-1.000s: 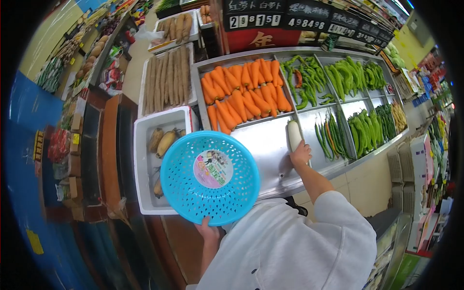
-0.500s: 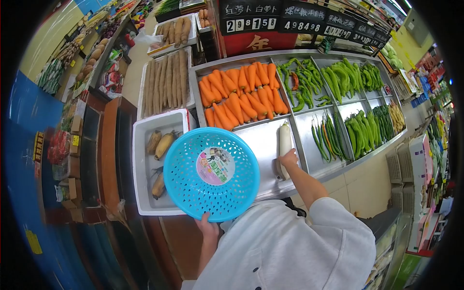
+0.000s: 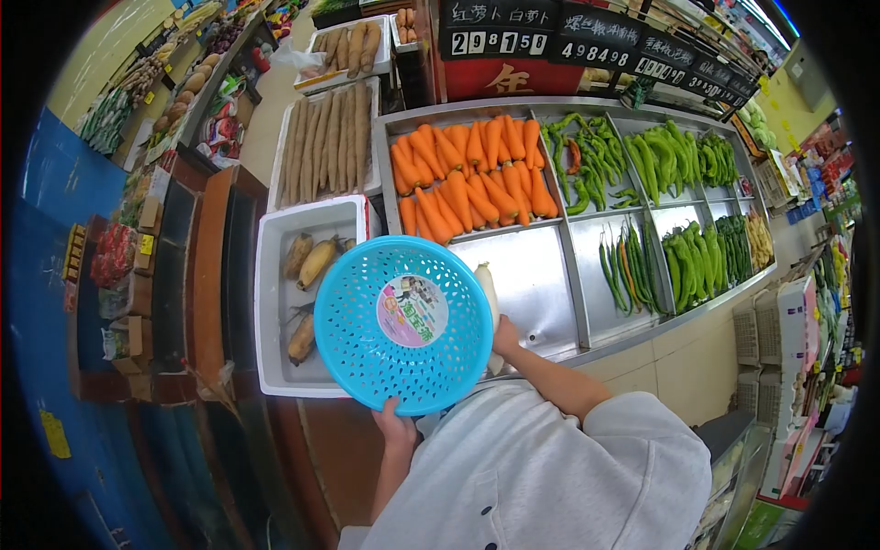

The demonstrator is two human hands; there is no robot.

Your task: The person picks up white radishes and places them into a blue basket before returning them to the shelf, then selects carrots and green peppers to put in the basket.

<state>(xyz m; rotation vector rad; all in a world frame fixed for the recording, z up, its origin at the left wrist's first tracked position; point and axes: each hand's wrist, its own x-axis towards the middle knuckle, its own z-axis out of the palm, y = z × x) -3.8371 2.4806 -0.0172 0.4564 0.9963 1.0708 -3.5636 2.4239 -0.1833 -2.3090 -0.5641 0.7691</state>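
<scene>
My left hand (image 3: 396,427) grips the near rim of a round blue plastic colander (image 3: 464,339), which is tilted toward me with a label in its bottom and nothing lying in it. Wrapped round a white radish (image 3: 488,280), my right hand (image 3: 505,338) is just beyond the colander's right rim. The radish stands lengthwise away from me, and the rim hides part of its left side. Below both is the bare metal compartment (image 3: 541,266) of the display stand.
Carrots (image 3: 472,174) fill the compartment behind. Green peppers (image 3: 587,160) lie in several compartments to the right. On the left, a white foam box (image 3: 266,302) holds lotus roots (image 3: 317,263), with long brown roots (image 3: 330,147) behind it. Price boards (image 3: 596,46) hang at the back.
My right hand has lifted the white radish and carried it left to the colander's edge. The colander stays in my left hand, almost in the same place.
</scene>
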